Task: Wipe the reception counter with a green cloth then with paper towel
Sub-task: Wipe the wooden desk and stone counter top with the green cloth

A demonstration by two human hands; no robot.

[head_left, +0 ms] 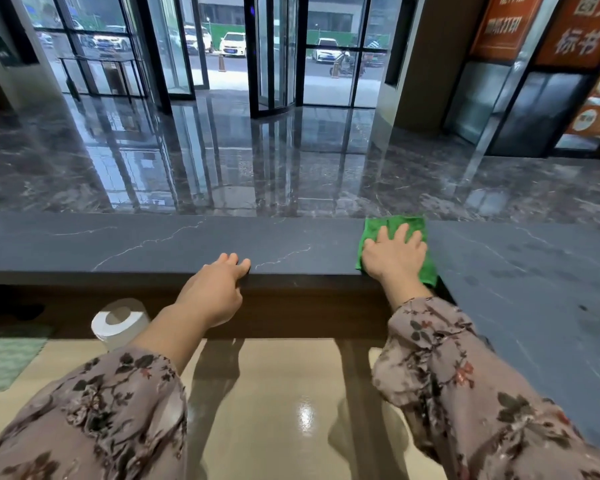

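The dark grey marble reception counter (153, 244) runs across the view and turns toward me on the right. A green cloth (394, 225) lies flat on it near the corner, under my right hand (394, 256), which presses on it with fingers spread. My left hand (215, 289) rests on the counter's near edge, fingers over the top, holding nothing. A white paper towel roll (118, 323) stands on the lower beige desk (274, 393) to the left, beside my left forearm.
A pale green mat or cloth (4, 358) lies at the far left of the lower desk. Beyond the counter is a glossy dark lobby floor (222, 161) with glass doors at the back. The counter's right wing (534, 289) shows faint smudges.
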